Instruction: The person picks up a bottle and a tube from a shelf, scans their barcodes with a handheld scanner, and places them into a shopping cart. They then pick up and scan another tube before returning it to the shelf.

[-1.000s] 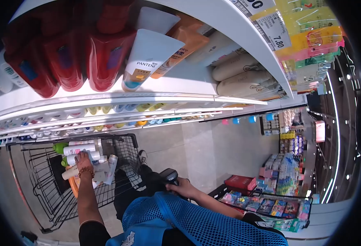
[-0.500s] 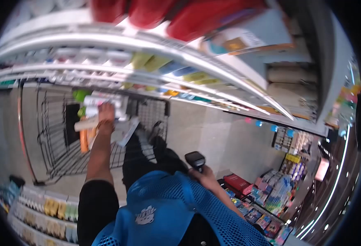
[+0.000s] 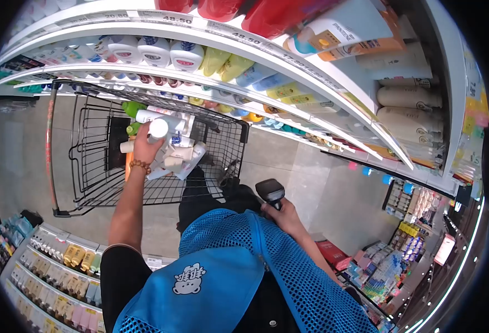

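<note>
While the left hand [image 3: 143, 147] reaches into the black wire shopping cart [image 3: 92, 166], its fingers are wrapped around a white cylindrical plastic bottle [image 3: 158, 129], held above the heap of white tubes and bottles [image 3: 175, 158] piled against the cart's shelf-side wall. A brown beaded bracelet [image 3: 140, 164] circles that wrist. Close to the blue mesh vest [image 3: 239, 266], the right hand [image 3: 282, 213] has its fingers clamped on a black handheld barcode scanner [image 3: 270, 192]. White store shelves [image 3: 266, 72] of shampoo bottles curve overhead.
</note>
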Tool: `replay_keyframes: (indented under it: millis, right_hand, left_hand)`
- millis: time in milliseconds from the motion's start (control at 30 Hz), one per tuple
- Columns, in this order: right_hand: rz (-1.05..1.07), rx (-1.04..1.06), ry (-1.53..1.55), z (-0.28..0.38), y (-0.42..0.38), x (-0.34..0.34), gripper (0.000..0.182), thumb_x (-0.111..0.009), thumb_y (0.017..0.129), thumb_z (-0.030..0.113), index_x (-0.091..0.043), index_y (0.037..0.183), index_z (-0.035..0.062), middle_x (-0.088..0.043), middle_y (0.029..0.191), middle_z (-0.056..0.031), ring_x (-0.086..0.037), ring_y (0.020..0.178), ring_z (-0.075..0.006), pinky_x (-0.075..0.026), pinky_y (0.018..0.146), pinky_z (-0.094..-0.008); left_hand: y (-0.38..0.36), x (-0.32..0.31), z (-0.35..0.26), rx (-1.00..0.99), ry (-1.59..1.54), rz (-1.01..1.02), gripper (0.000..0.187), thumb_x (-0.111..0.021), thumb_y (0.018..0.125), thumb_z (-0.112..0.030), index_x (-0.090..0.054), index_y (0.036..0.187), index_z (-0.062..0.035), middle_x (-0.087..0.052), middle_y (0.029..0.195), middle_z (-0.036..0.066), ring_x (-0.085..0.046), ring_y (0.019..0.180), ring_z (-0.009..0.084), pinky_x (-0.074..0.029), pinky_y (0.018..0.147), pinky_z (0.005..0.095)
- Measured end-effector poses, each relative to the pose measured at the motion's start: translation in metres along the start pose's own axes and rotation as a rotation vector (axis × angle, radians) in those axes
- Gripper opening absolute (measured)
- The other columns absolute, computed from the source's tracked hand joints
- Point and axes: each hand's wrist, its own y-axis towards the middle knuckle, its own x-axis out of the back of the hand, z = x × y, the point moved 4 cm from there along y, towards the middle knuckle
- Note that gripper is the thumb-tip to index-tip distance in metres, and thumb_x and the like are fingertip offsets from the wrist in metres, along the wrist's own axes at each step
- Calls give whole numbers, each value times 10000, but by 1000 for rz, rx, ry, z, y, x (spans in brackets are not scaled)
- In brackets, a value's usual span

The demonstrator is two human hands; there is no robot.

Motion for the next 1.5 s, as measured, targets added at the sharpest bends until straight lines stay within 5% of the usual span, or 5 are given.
replay_keyframes:
  millis: [133, 367, 667, 933, 1500]
  right_hand:
    - [64, 84, 64, 14, 8, 8, 376, -723, 867, 305, -622, 1045, -11, -672, 744, -64, -632, 668, -120, -500, 627, -280]
    - [181, 274, 153, 34, 7, 40, 325, -731, 871, 241, -621, 1063, 3, -651, 743, -39, -603, 642, -98, -496, 602, -270]
    - [270, 469, 312, 34, -45, 101, 287, -740, 875, 220, -636, 1001, -16, -639, 764, -21, -597, 648, -87, -496, 589, -253]
    - [423, 630, 441, 1, -67, 148, 397, -713, 893, 372, -607, 1015, 9, -633, 729, -35, -604, 625, -100, -496, 563, -263]
    - [39, 691, 442, -64, -102, 171, 407, -714, 892, 300, -585, 1139, 4, -674, 828, -74, -631, 731, -141, -511, 684, -293]
  left_hand:
    - [-44, -3, -27, 408, -936, -166, 461, -708, 806, -18, -549, 1238, -24, -638, 1151, 55, -631, 1050, 227, -494, 935, 363]
    - [-71, -33, -168, 280, -1784, -169, 590, -470, 927, -356, -430, 1385, 13, -573, 1279, 189, -567, 1120, 356, -457, 996, 482]
    - [-78, -66, -298, -133, -1704, 274, 819, -632, 860, -608, -378, 1429, -76, -568, 1145, 118, -573, 921, 255, -540, 817, 400]
    - [-92, -141, -348, -99, -1575, 458, 711, -559, 937, -528, -340, 1447, -84, -539, 1094, 104, -545, 884, 222, -500, 728, 371]
    - [-90, -229, -406, 120, -1262, 555, 448, -583, 950, -423, -530, 1156, -29, -624, 983, 111, -624, 859, 251, -531, 768, 387]
